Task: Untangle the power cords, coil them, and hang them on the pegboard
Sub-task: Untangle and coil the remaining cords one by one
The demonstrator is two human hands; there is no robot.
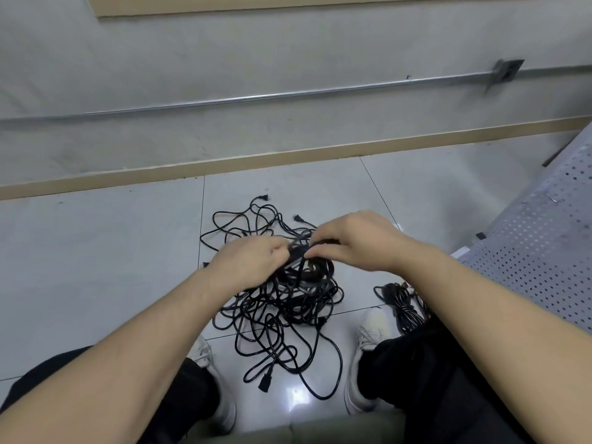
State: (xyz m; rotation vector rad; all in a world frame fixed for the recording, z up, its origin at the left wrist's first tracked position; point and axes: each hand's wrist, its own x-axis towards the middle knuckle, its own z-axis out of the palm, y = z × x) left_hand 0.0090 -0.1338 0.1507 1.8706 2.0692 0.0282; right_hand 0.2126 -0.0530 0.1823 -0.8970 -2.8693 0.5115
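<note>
A tangle of black power cords [282,312] lies on the tiled floor between my feet, with plugs sticking out at the far side and the near side. My left hand [248,264] grips a bundle of cords lifted from the top of the pile. Close beside it, my right hand [355,241] pinches the same bundle from the right with curled fingers. A second, smaller bunch of black cord [400,302] lies by my right shoe. The perforated grey pegboard panel [538,251] lies at the right edge.
My white shoes [368,341] stand on either side of the pile. A wall with a metal conduit [288,96] and a tan baseboard [224,165] runs across ahead. A tan board edge [224,8] shows at the top.
</note>
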